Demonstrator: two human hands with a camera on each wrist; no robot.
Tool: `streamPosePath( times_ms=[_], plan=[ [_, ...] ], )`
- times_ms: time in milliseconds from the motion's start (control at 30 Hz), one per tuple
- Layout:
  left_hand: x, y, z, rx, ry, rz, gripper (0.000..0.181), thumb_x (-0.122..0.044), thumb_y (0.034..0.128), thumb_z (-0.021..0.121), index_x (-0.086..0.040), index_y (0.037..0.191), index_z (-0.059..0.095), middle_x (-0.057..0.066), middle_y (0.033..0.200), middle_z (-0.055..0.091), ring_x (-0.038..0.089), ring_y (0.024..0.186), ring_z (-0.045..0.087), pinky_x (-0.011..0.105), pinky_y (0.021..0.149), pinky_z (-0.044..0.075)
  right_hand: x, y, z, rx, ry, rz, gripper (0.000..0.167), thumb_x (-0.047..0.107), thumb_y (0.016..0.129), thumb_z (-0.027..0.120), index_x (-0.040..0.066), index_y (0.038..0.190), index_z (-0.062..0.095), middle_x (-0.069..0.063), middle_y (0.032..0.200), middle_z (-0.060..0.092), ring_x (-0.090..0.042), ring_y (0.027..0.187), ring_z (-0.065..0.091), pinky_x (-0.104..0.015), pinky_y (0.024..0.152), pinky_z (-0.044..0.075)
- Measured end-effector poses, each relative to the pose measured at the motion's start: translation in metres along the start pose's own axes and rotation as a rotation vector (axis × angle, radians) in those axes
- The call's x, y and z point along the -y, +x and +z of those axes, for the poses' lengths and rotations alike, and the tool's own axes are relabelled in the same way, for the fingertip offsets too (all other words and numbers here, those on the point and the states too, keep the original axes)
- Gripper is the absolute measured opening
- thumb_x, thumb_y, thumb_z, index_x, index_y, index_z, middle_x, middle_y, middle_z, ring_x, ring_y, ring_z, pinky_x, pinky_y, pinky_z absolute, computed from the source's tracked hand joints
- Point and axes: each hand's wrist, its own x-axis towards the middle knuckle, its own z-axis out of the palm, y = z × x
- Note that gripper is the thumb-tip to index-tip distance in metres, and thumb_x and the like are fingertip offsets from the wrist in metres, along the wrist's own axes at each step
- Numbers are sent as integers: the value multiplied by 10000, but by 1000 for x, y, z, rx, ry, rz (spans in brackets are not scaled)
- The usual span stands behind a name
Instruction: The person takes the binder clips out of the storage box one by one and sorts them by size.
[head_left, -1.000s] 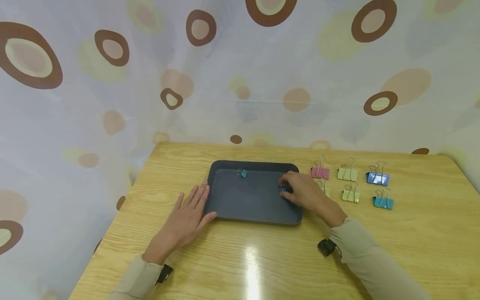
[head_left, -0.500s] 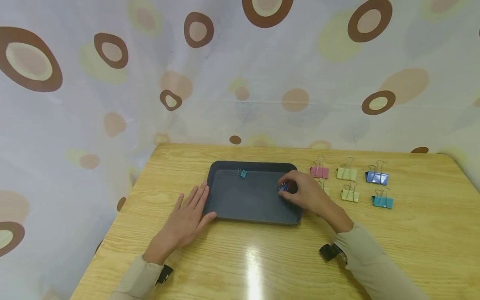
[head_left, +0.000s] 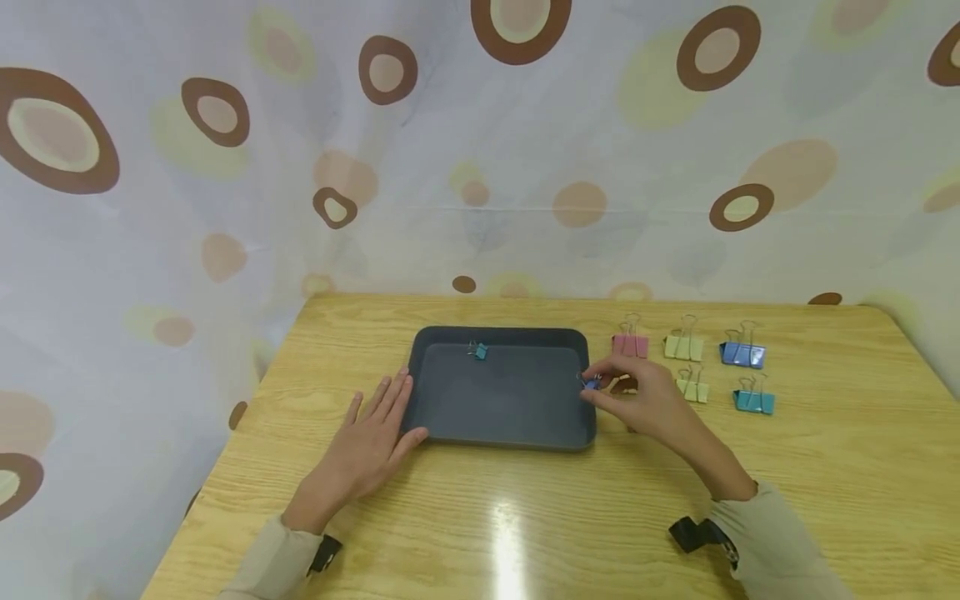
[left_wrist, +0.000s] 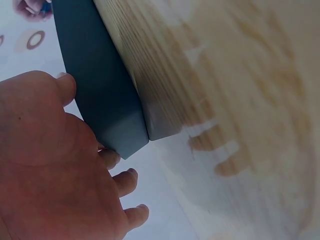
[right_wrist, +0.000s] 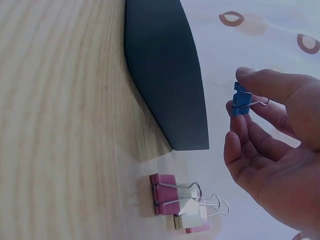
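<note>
My right hand [head_left: 651,400] pinches a small blue binder clip [head_left: 591,384] between thumb and fingertips, above the right rim of a dark grey tray [head_left: 498,443]. In the right wrist view the blue binder clip [right_wrist: 242,101] is held well above the table, its wire handle pointing back toward the palm. A small teal binder clip [head_left: 480,351] lies in the tray near the back left. Flat on the table, my left hand [head_left: 367,454] has its fingers spread and rests against the tray's left edge, as the left wrist view of the tray wall [left_wrist: 102,75] confirms.
Right of the tray stand larger binder clips in rows: pink [head_left: 631,346], pale green [head_left: 684,347] and blue [head_left: 743,355] behind, pale yellow [head_left: 692,390] and teal [head_left: 754,402] in front. My right hand covers part of the front row. A patterned curtain [head_left: 525,250] hangs behind the table.
The right hand has moved right with the blue binder clip, from over the tray's interior to its right rim. The left hand stays put. The head view has shifted slightly.
</note>
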Motion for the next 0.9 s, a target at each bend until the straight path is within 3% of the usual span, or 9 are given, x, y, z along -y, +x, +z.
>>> streamPosePath(
  times_ms=[167, 300, 500, 567, 733, 900],
  plan=[
    [0, 0, -1, -16, 5, 0, 767, -498, 1094, 410, -7, 1633, 170, 129, 1709, 117, 364, 1556, 160, 651, 1206, 137, -2, -15, -7, -19, 74, 1, 180, 64, 911, 788, 47, 1087, 752, -54, 1014, 727, -148, 836, 678, -278, 644, 593],
    [-2, -1, -2, -18, 7, 4, 765, -494, 1094, 417, -2, 1631, 181, 133, 1707, 125, 370, 1552, 169, 654, 1203, 146, -5, -28, -14, -20, 115, 52, 185, 76, 928, 773, 32, 1105, 738, -81, 1002, 727, -196, 774, 713, -324, 616, 599],
    [-3, -3, -1, -12, 2, -1, 768, -488, 1092, 429, 3, 1629, 184, 138, 1705, 130, 374, 1550, 174, 662, 1199, 149, -14, -48, -25, -48, 80, 99, 167, 96, 925, 781, 58, 1084, 744, -63, 1031, 741, -127, 864, 731, -231, 762, 583],
    [-2, -3, 0, -15, 0, -2, 767, -489, 1092, 428, 0, 1630, 181, 135, 1706, 127, 373, 1550, 177, 662, 1199, 145, -18, -54, -30, -38, 120, 97, 168, 69, 935, 763, 25, 1095, 737, -90, 1031, 750, -135, 888, 744, -214, 788, 579],
    [-2, -2, 0, -5, -9, 0, 770, -500, 1094, 410, -7, 1634, 168, 130, 1711, 112, 371, 1552, 169, 664, 1199, 138, -29, -66, -40, -4, 248, 137, 186, 21, 981, 685, -43, 1152, 719, -173, 1098, 738, -159, 926, 762, -250, 785, 599],
    [-2, -1, -1, 0, -12, -1, 766, -503, 1098, 392, -3, 1634, 169, 133, 1711, 107, 372, 1553, 167, 664, 1198, 139, -35, -77, -48, -29, 242, 208, 215, 51, 988, 689, -55, 1172, 716, -204, 1156, 717, -119, 957, 751, -292, 777, 610]
  ],
)
